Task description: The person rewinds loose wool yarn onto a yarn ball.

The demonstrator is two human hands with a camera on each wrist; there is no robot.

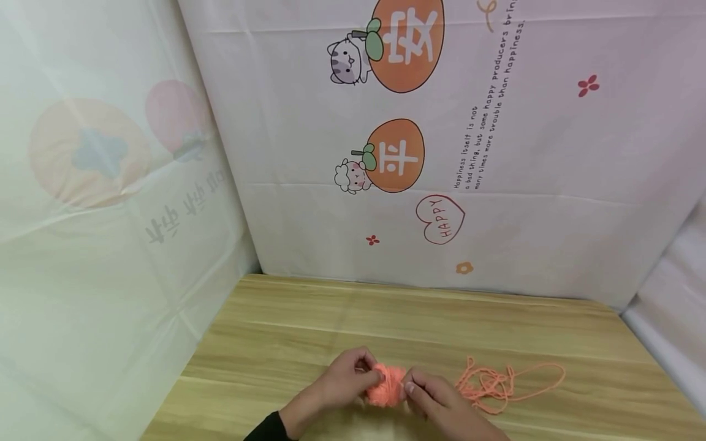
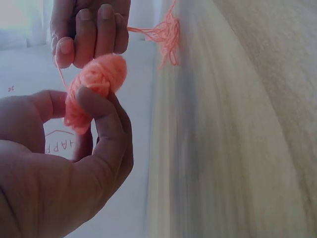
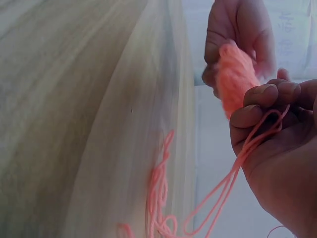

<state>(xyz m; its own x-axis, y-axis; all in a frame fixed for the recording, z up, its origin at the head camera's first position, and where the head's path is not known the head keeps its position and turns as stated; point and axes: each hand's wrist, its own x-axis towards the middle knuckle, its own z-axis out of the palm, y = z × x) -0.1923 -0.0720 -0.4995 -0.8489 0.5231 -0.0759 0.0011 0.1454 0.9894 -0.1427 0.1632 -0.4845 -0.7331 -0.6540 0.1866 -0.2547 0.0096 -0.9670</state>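
Note:
A small ball of coral-orange yarn (image 1: pixel 387 386) is held above the table, its strands wound in layers. My left hand (image 1: pixel 347 378) grips it between thumb and curled fingers, also plain in the left wrist view, where the yarn ball (image 2: pixel 94 89) sits at the fingertips. Close against the ball's right side is my right hand (image 1: pixel 438 398), fingers curled on the yarn strand. In the right wrist view, loose strands (image 3: pixel 237 161) run out of the curled right hand (image 3: pixel 277 134). A thin strand stretches from the right thumb to the ball in the left wrist view.
A loose tangle of the same yarn (image 1: pixel 488 386) lies on the wooden table (image 1: pixel 309 312) to the right of the hands, one loop reaching farther right. White printed cloth (image 1: pixel 309 233) hangs behind the table, with more cloth (image 1: pixel 83 275) at the left.

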